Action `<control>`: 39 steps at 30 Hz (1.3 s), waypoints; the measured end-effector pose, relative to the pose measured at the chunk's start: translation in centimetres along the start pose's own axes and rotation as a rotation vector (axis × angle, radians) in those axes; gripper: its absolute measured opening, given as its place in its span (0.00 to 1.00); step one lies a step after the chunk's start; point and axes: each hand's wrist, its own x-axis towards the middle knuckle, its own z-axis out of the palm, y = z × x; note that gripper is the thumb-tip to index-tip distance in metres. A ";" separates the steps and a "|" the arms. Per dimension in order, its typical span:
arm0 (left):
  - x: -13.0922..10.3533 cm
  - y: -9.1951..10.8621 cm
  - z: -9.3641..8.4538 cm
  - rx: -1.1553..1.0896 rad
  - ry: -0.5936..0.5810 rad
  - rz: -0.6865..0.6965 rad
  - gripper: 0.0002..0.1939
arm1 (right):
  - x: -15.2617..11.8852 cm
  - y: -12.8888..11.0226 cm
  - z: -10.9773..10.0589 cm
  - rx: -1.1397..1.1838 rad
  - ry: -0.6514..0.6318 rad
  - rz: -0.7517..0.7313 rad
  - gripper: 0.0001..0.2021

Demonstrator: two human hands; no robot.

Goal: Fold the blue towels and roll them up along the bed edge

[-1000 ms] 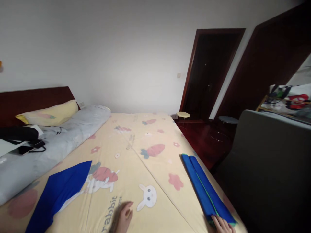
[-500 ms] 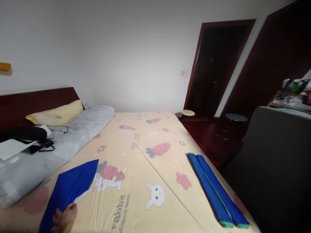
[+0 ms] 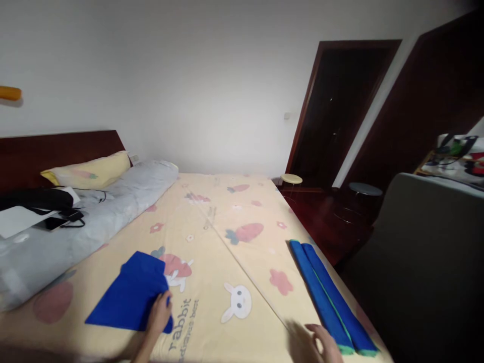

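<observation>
A flat piece of blue cloth (image 3: 128, 297) lies spread on the left part of the bed. My left hand (image 3: 161, 310) is at its right edge, fingers closed on the fabric, with a bit of blue showing between them. At the bottom right, my right hand (image 3: 323, 344) hovers low over the sheet, fingers curved and apart, with nothing seen in it. Just right of that hand are two long blue rolls with green edges, the left roll (image 3: 317, 290) and the right roll (image 3: 340, 297), side by side along the bed's edge.
Rabbits and carrots are printed on the bed sheet (image 3: 212, 262). Along the left lie a grey quilt (image 3: 124, 201), a yellow pillow (image 3: 91, 171) and a phone (image 3: 56, 223) with cables. Right of the bed stand a dark chair back (image 3: 419, 262) and two stools, one yellow-topped (image 3: 291, 179).
My left hand has moved right with the edge of the blue cloth, which has turned and now lies flatter. My right hand has come into view at the bottom right.
</observation>
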 end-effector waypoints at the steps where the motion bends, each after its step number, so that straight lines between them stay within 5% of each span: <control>1: -0.6 2.2 1.7 -0.048 -0.036 0.050 0.12 | 0.5 -2.1 2.1 0.108 -0.078 0.085 0.14; 4: -3.0 8.9 6.6 -0.189 -0.137 0.169 0.13 | 1.4 -7.7 8.1 0.449 -0.346 0.367 0.18; 6: -5.1 13.0 9.3 -0.279 -0.210 0.236 0.13 | 1.7 -10.3 11.3 0.539 -0.424 0.417 0.24; 11: -9.3 18.8 12.7 -0.435 -0.356 0.316 0.13 | 1.9 -12.7 14.8 0.747 -0.459 0.549 0.32; 18: -9.9 16.4 13.4 -0.485 -0.250 0.177 0.20 | 1.5 -13.1 15.3 0.950 -0.421 0.587 0.24; 25: -9.2 14.1 13.4 -0.467 -0.167 0.212 0.20 | 1.8 -12.2 16.8 0.910 -0.324 0.579 0.22; 32: -9.0 13.1 13.0 -0.430 -0.122 0.167 0.31 | 0.4 -12.1 19.0 0.823 -0.378 0.663 0.24; 39: -7.8 13.4 12.3 -0.495 -0.141 0.148 0.34 | -0.2 -13.4 19.0 0.859 -0.302 0.553 0.27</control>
